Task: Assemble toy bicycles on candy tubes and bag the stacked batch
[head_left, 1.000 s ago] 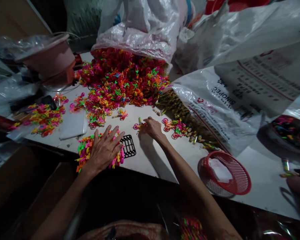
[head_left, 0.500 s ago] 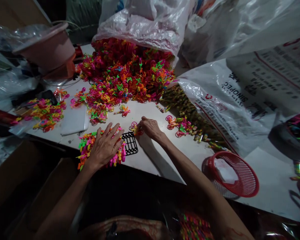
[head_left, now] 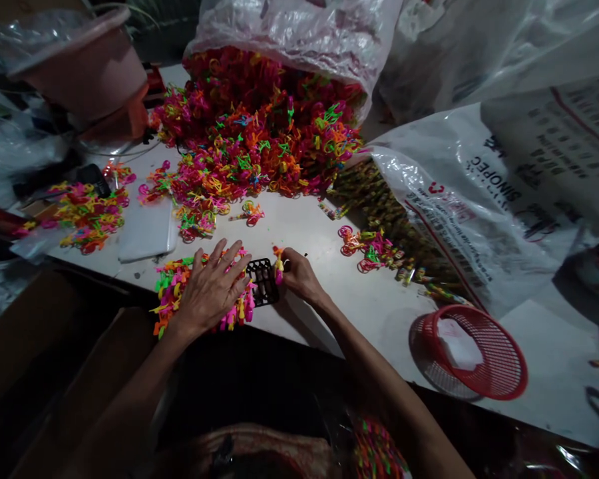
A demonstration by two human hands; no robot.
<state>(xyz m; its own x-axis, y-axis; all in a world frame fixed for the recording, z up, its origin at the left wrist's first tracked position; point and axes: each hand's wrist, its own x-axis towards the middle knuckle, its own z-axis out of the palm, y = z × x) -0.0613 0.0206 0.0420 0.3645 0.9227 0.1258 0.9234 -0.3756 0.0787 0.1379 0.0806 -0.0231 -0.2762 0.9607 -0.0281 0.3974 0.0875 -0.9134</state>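
Observation:
My left hand [head_left: 210,287] lies flat with fingers spread over rows of small colourful plastic pieces [head_left: 172,283] at the table's front edge. Those pieces sit side by side, and the bare end of a black plastic grid rack [head_left: 263,282] shows just right of them. My right hand [head_left: 301,274] pinches a small pink, yellow and orange plastic piece [head_left: 279,266] beside the rack's right end. What exactly the piece is, I cannot make out. Part of it is hidden by my fingers.
A big heap of bright plastic pieces [head_left: 249,146] spills from a plastic sack [head_left: 299,33]. Patterned sticks [head_left: 379,199] lie under a white printed bag [head_left: 459,186]. A red mesh basket [head_left: 509,359] stands at right, a white flat box [head_left: 148,231] and pink basin [head_left: 90,66] at left.
My right hand has picked a small plastic piece off the table and brought it down toward the rack's right end. My left hand stays on the rows. The view has shifted slightly.

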